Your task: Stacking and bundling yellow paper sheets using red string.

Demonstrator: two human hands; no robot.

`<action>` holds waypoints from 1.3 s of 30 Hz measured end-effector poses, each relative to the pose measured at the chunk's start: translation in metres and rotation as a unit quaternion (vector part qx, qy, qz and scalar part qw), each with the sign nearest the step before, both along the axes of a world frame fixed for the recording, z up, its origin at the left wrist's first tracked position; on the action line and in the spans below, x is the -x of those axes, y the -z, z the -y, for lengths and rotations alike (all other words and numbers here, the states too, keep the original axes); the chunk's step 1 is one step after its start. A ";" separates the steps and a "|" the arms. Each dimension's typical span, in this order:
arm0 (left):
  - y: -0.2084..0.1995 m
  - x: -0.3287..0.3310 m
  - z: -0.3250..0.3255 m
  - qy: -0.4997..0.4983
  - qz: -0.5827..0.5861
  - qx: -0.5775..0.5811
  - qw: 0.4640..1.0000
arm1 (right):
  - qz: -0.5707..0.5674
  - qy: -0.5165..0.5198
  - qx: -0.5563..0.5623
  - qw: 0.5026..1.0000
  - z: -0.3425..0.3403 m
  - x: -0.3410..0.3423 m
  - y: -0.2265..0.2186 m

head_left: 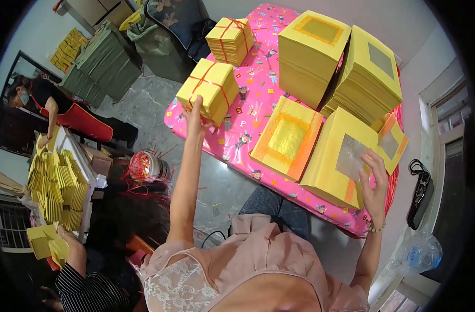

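Observation:
At the table's left edge, my left hand [197,122] grips the near side of a bundle of yellow paper [209,86] tied crosswise with red string. One finger points up along its face; the others are partly hidden against it. My right hand [375,184], fingers spread, rests at the right side of a thick yellow paper stack [326,174] with a silver patch on top. Just left of that stack lies a lower one [287,138] with a gold patch and orange borders.
Two tall yellow paper stacks [313,57] [365,73] and another tied bundle [229,41] stand farther back on the pink-covered table [253,99]. Two co-workers [65,106] [91,291] are at the left, by a table of yellow paper. A tub of red string [149,166] sits between.

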State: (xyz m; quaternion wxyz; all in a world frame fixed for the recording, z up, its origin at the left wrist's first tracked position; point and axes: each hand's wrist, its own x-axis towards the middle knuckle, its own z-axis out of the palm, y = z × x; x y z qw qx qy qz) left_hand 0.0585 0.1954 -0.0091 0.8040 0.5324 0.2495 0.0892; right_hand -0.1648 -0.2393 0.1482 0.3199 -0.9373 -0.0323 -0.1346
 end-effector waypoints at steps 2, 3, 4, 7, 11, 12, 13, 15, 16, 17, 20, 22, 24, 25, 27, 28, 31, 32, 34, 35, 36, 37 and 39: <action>0.006 -0.033 -0.016 0.041 0.014 -0.008 0.999 | -0.002 0.006 0.010 1.000 0.002 0.005 0.002; 0.004 -0.048 -0.017 0.084 0.026 -0.014 0.996 | 0.010 0.013 0.016 1.000 0.004 0.008 0.003; 0.005 -0.060 -0.013 0.091 0.023 -0.015 0.995 | 0.021 0.020 0.022 0.999 0.006 0.012 0.004; 0.011 -0.096 -0.007 0.040 0.082 0.025 0.996 | 0.023 0.042 0.042 0.998 0.010 0.019 0.004; 0.019 -0.134 -0.024 0.142 -0.012 0.031 0.989 | 0.027 0.067 0.066 0.995 0.015 0.024 0.006; 0.022 -0.140 -0.024 0.159 0.013 0.048 0.986 | 0.034 0.052 0.062 0.996 0.016 0.024 0.004; 0.022 -0.144 -0.035 0.171 -0.006 0.035 0.985 | 0.042 0.032 0.055 0.997 0.017 0.024 0.004; 0.019 -0.142 -0.047 0.180 -0.030 0.062 0.981 | 0.032 0.027 0.047 0.998 0.022 0.026 0.011; 0.019 -0.138 -0.046 0.136 -0.011 0.053 0.989 | 0.036 0.007 0.042 0.998 0.024 0.028 0.010; 0.016 -0.130 -0.014 0.139 0.018 0.024 0.990 | 0.025 0.017 0.052 0.998 0.028 0.036 0.009; -0.018 -0.099 0.034 -0.108 0.054 -0.173 0.978 | 0.001 0.002 0.024 1.000 0.035 0.053 0.010; -0.017 -0.076 0.046 -0.079 0.153 -0.258 0.951 | -0.009 -0.012 0.015 1.000 0.036 0.057 0.015; -0.028 -0.044 0.068 -0.047 0.251 -0.336 0.906 | -0.016 -0.025 0.006 1.000 0.039 0.064 0.017; -0.044 -0.022 0.093 0.097 0.277 -0.311 0.904 | -0.038 -0.016 0.027 0.999 0.042 0.068 0.017; -0.074 0.026 0.134 0.295 0.285 -0.307 0.859 | -0.056 -0.007 0.044 0.997 0.046 0.075 0.019; -0.081 0.049 0.151 0.351 0.272 -0.331 0.833 | -0.060 0.004 0.040 0.997 0.047 0.077 0.021; -0.080 0.115 0.190 0.451 0.300 -0.239 0.806 | -0.059 0.016 0.022 0.998 0.050 0.085 0.029; -0.077 0.132 0.200 0.476 0.310 -0.245 0.786 | -0.057 0.017 0.012 0.998 0.051 0.088 0.033; -0.074 0.158 0.215 0.514 0.277 -0.239 0.776 | -0.059 0.018 -0.005 0.998 0.049 0.092 0.041; -0.073 0.169 0.223 0.519 0.278 -0.238 0.773 | -0.062 0.019 -0.021 0.998 0.048 0.094 0.045; -0.074 0.180 0.230 0.525 0.253 -0.193 0.789 | -0.062 0.022 -0.022 0.998 0.046 0.096 0.048; -0.074 0.186 0.235 0.530 0.228 -0.148 0.804 | -0.069 0.027 -0.029 0.997 0.043 0.097 0.051; -0.067 0.188 0.238 0.523 0.231 -0.174 0.802 | -0.075 0.031 -0.037 0.996 0.039 0.098 0.054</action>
